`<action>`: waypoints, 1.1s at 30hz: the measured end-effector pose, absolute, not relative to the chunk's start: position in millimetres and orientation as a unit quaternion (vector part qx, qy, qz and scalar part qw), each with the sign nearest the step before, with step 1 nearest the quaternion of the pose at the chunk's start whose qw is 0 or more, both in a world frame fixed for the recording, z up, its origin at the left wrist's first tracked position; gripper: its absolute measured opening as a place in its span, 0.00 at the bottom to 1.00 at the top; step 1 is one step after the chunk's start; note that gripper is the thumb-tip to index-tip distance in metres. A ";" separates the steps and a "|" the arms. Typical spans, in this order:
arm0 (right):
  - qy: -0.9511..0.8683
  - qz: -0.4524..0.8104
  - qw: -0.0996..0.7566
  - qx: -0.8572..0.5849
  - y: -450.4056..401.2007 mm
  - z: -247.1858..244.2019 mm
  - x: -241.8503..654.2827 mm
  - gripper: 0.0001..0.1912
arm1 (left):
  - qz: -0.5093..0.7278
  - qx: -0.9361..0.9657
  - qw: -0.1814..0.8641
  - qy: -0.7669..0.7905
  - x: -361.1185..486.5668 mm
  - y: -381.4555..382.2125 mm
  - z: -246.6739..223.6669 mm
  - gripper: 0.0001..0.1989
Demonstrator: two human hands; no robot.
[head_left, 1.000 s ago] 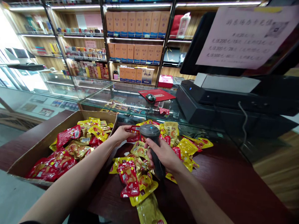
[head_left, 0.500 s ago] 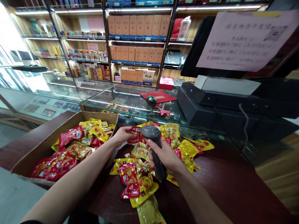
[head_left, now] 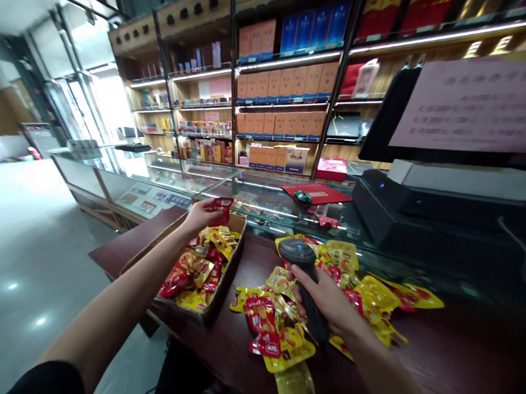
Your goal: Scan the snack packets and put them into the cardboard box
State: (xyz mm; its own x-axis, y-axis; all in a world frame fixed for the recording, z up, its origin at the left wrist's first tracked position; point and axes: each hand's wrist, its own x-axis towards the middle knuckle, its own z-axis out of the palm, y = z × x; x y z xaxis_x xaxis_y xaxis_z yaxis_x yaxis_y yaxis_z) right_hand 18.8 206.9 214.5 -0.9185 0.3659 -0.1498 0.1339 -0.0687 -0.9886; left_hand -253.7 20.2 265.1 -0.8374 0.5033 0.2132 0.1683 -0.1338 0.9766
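Note:
My left hand (head_left: 200, 215) is closed on a red snack packet (head_left: 222, 209), held above the far end of a cardboard box (head_left: 222, 298). Inside the box lie several red and yellow snack packets (head_left: 197, 270). My right hand (head_left: 319, 294) grips a dark handheld barcode scanner (head_left: 306, 264), its head tilted up, with a small blue light showing on top. Around and under the scanner, a pile of yellow, gold and red packets (head_left: 262, 326) spreads over the dark wooden table (head_left: 251, 261).
A glass display counter (head_left: 219, 186) runs behind the table, with a red mat (head_left: 329, 193) and a computer mouse (head_left: 302, 197) on it. To the right stand a black machine (head_left: 403, 210) and a screen with a paper notice (head_left: 466, 107). Shelves of boxes (head_left: 286, 83) line the back wall.
My left hand has carried the red packet from beside the scanner leftward to above the box. My right hand keeps its hold on the scanner. The view has turned left.

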 end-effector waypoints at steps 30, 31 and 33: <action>-0.661 0.710 0.166 -0.176 238.2 233.5 28.0 0.21 | 0.514 0.487 0.223 0.670 -154.1 161.2 161.6 0.15; -0.662 0.708 0.164 -0.181 238.2 232.9 27.4 0.21 | 0.496 0.504 0.218 0.673 -153.7 157.9 158.8 0.16; -0.664 0.705 0.159 -0.191 238.4 231.2 25.8 0.21 | 0.455 0.541 0.212 0.675 -152.8 150.6 154.5 0.20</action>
